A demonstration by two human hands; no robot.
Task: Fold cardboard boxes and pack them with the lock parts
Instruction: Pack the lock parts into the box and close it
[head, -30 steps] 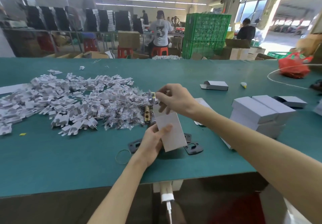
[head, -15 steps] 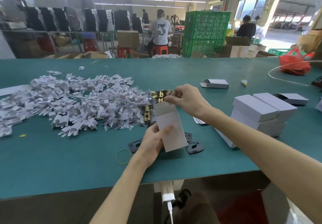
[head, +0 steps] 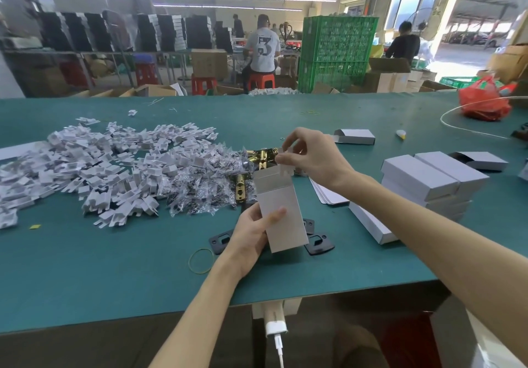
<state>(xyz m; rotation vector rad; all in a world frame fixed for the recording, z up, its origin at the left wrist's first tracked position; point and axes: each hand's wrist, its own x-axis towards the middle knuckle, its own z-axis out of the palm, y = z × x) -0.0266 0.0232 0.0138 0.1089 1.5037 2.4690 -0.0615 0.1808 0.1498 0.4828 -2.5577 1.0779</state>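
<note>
- The green table [head: 114, 276] fills the near scene.
- A pile of white card inserts [head: 85, 173] spreads over its left half.
- A stack of closed grey boxes [head: 428, 180] sits on the right.
- Far off, a seated person's shirt [head: 263, 51] reads "3", the only legible writing.
- The cardboard box [head: 283, 219], plain grey-white and unprinted, stands tilted above the table's near centre, top end open.
- The left hand [head: 250, 240] grips its lower part, thumb across the front face.
- The right hand [head: 313, 156] pinches the raised top flap between thumb and fingertips.
- Brass lock parts [head: 261, 157] lie just beyond the box.
- A rubber band [head: 201, 260] lies near left.
</note>
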